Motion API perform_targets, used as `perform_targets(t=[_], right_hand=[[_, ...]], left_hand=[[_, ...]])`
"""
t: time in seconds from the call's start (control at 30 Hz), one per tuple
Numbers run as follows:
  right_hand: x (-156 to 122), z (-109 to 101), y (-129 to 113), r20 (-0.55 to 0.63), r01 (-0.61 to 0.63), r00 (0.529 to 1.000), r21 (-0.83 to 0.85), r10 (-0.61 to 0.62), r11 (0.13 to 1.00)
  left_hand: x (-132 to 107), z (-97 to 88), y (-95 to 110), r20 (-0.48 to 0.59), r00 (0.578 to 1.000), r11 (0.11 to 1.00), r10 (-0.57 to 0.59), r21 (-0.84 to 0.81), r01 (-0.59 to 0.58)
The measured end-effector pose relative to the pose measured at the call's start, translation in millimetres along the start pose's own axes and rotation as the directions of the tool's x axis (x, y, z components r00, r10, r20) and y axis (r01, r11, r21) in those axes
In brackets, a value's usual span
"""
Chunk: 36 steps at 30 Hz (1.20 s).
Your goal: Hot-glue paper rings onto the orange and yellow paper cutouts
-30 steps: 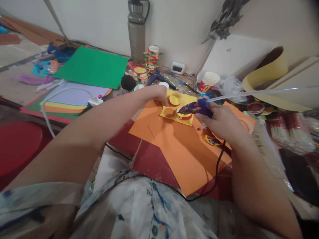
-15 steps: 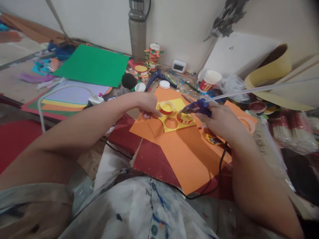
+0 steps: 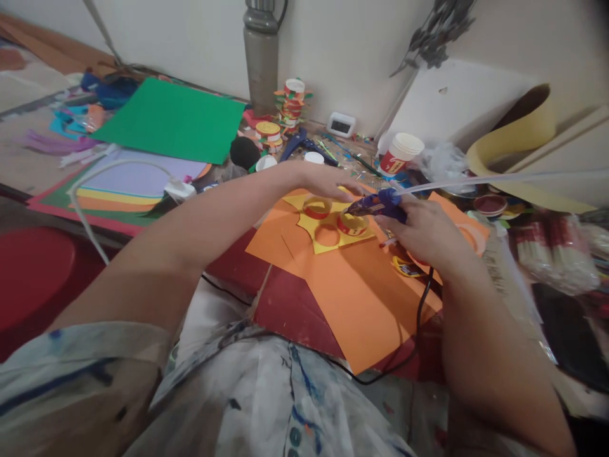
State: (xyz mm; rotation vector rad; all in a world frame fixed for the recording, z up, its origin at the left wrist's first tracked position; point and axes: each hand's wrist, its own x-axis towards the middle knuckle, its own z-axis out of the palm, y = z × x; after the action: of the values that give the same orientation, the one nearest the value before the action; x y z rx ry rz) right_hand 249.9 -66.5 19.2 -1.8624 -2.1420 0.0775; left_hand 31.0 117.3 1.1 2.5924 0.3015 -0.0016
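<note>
Blue plastic first: the glue gun (image 3: 375, 204) is gripped firmly in the right hand (image 3: 423, 225), its fingers wrapped around the handle, and the nozzle is held right at the rim of a red-and-yellow ring (image 3: 352, 231); whether the two are touching cannot be told. That ring is set on a yellow paper (image 3: 335, 219), and just to its left a second ring (image 3: 316, 214) is seated on the same piece, with a round hole cut between them on the near side. Over the far edge, the left hand (image 3: 333, 181) is held palm down, fingers stretched out; whether anything is pinched there cannot be made out. Out of the gun's back, a clear glue stick (image 3: 457, 183) is seen, while a black cord (image 3: 419, 311) is looped below. Everything is laid on orange paper (image 3: 361, 298), spread across a red tabletop (image 3: 290, 311). Farther back, two white lids are lined up, one of them (image 3: 314, 157) behind the left arm, and a red-and-white cup (image 3: 402, 154) is stood to the right. At the wall, a grey bottle (image 3: 261, 70) is parked.
</note>
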Motion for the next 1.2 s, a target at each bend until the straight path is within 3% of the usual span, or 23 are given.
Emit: perform_targets(t=[0.23, 0.37, 0.47, 0.53, 0.63, 0.73, 0.83, 1.03, 1.2], right_hand=[[1, 3, 1, -0.009, -0.001, 1.000, -0.005, 0.001, 1.000], [1, -1, -5, 0.023, -0.030, 0.999, 0.008, 0.029, 1.000], [0, -7, -10, 0.054, -0.045, 0.998, 0.002, 0.045, 0.999], [-2, -12, -13, 0.054, -0.053, 0.997, -0.012, 0.054, 0.999], [-4, -21, -17, 0.056, -0.087, 0.994, -0.055, 0.090, 0.995], [-5, -31, -20, 0.085, -0.166, 0.981, -0.113, 0.176, 0.980], [-5, -39, -25, 0.084, -0.232, 0.966, -0.144, 0.245, 0.962], [-8, -40, -25, 0.071, -0.210, 0.974, -0.095, 0.217, 0.973], [-9, -36, -18, 0.023, -0.184, 0.982, -0.122, 0.188, 0.975]], left_hand=[[7, 4.9, -9, -0.046, 0.994, 0.976, -0.103, 0.188, 0.110], [-5, -0.5, 0, -0.055, 0.958, 0.909, -0.281, 0.306, 0.284], [-21, -0.1, 9, -0.175, 0.927, 0.899, -0.333, 0.239, 0.368], [-28, 3.8, 15, -0.251, 0.939, 0.958, -0.235, 0.101, 0.267], [-24, 11.8, 17, -0.213, 0.975, 0.997, -0.061, -0.057, 0.050], [-10, 20.6, 12, -0.144, 0.989, 0.993, 0.023, -0.113, -0.040], [2, 31.8, 4, -0.143, 0.987, 0.973, 0.077, -0.204, -0.105], [4, 55.1, -4, -0.296, 0.954, 0.911, 0.041, -0.381, -0.157], [2, 60.3, 0, -0.345, 0.938, 0.896, 0.001, -0.417, -0.154]])
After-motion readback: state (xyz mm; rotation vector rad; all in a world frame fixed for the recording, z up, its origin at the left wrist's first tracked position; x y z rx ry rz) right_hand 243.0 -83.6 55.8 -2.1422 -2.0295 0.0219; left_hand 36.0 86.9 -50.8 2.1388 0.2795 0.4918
